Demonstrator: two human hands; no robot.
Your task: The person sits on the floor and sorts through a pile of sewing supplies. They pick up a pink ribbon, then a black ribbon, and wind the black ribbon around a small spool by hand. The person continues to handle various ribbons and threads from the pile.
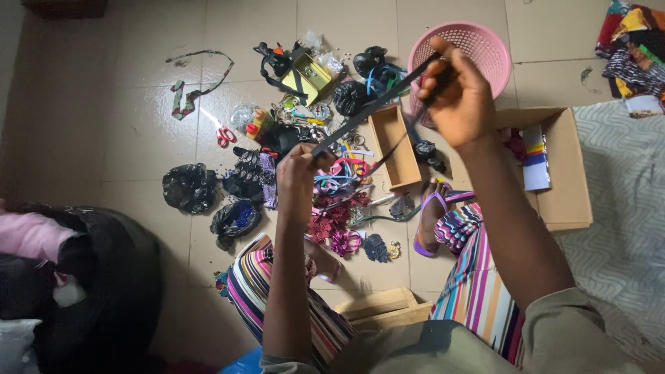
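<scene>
While closed, both hands, left hand (299,173), right hand (457,93), pinching black strap (370,114)

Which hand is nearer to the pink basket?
Right. The right hand is raised just in front of the pink basket; the left hand is farther away, over the scattered trinkets.

Olive short sleeves (561,325), striped multicolour trousers (478,284), purple flip-flop (424,228), both arms bare.

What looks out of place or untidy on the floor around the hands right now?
Craft bits lie scattered loose on the tiled floor, red scissors among them. Both hands, left hand and right hand, stretch a dark strip taut.
</scene>
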